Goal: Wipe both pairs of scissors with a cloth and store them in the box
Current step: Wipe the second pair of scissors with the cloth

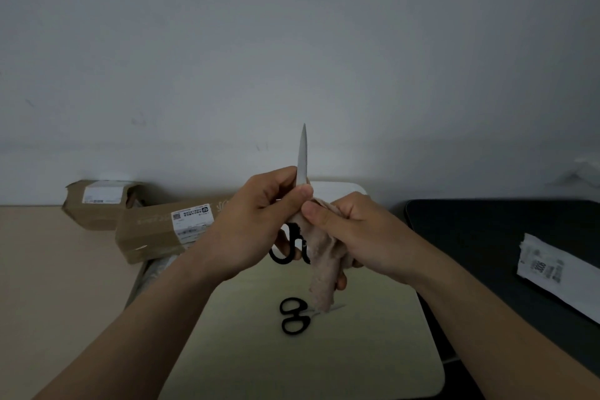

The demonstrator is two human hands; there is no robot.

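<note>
The person is holding one pair of scissors [302,169] straight up, with the blades pointing at the ceiling and the black handles [287,250] hanging low. The left hand [259,221] is closing its grip around the scissors just under the blades, fingers curled tight. The right hand [350,230] is pinching a pinkish cloth [319,266] tight against the bottom of the blades, so the cloth is sitting right beside the left thumb. The long blade is running up and away from both hands, so I think the cloth needs to be sliding upward along it, toward the sharp tip. There is lots of open room up there, only bare wall.

The second pair of scissors [293,315] is lying flat on a pale board [357,351] on the tabletop, just under the hanging end of the cloth, and it is not wiped yet, I think. Two brown boxes [156,234] are sitting to the left, nearer the left hand. I cannot tell which box is for storing, and both are looking shut. A dark mat [470,230] with a white paper [552,273] is lying to the right.
</note>
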